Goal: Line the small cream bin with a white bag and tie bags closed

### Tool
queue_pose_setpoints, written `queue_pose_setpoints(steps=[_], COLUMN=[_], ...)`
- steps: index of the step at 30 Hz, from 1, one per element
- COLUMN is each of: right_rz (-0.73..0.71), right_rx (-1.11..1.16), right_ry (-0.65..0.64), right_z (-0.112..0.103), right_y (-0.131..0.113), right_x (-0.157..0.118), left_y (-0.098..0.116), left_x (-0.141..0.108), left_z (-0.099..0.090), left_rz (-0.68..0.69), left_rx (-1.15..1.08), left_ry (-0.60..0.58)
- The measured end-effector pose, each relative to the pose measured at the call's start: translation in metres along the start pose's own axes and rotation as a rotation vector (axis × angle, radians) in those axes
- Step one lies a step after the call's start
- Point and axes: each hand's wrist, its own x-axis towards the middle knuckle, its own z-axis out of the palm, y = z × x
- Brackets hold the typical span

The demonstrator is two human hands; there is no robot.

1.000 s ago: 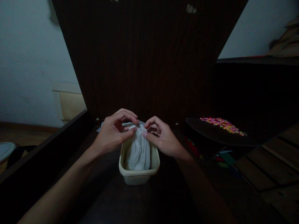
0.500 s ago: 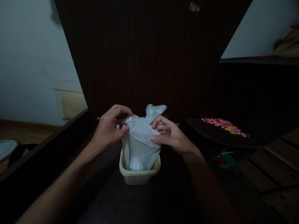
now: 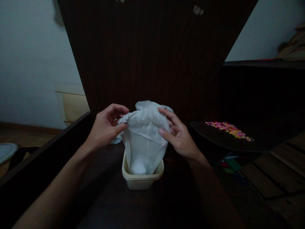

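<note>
A thin white plastic bag (image 3: 145, 136) stands up out of a cream-coloured container (image 3: 141, 182) on the dark surface. Something white and rounded shows through the bag's lower part, too veiled to name. My left hand (image 3: 106, 125) pinches the bag's upper left edge between thumb and fingers. On the opposite side, my right hand (image 3: 178, 133) grips the bag's upper right, with the thumb on the near face and the fingers along the top. The bag's upper part is crumpled and spread between both hands. Its far side is hidden.
A dark wooden panel (image 3: 152, 57) rises behind the container. To the right, a dark curved shelf (image 3: 205, 130) bears a strip of small pink and yellow pieces (image 3: 228, 129). A low dark board (image 3: 47, 144) runs along the left. Below the shelf lie a green item (image 3: 233, 164) and other small things.
The bag's top, earlier bunched into a knot-like tuft at the right, is now spread wider. My hands have moved a little apart, while the container has stayed in place.
</note>
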Motion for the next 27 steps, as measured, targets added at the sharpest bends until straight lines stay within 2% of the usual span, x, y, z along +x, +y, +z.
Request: queue_pose_setpoints(steps=[4, 8, 13, 17, 19, 22, 27], right_rz=[-0.111, -0.161, -0.081, -0.12, -0.154, -0.184, -0.167], right_rx=[-0.023, -0.025, -0.023, -0.038, -0.01, 0.005, 0.114], right_ry=[0.044, 0.044, 0.026, 0.063, 0.106, 0.195, 0.377], right_z=[-0.001, 0.001, 0.012, 0.02, 0.022, 0.022, 0.017], right_y=[-0.003, -0.003, -0.004, -0.007, -0.008, -0.008, -0.009], right_x=[-0.002, -0.004, -0.001, 0.013, 0.024, 0.039, 0.055], left_y=[-0.001, 0.002, 0.014, 0.021, 0.021, 0.019, 0.019], left_x=[0.003, 0.0, -0.004, 0.001, 0.006, 0.014, 0.024], left_z=[-0.005, -0.004, 0.006, 0.015, 0.018, 0.018, 0.013], left_rz=[-0.081, -0.225, -0.197, -0.202, -0.214, -0.177, -0.098], left_rx=[-0.053, -0.123, -0.086, -0.075, -0.145, -0.296, -0.455], left_ry=[-0.029, -0.133, -0.249, -0.28, -0.245, -0.123, 0.061])
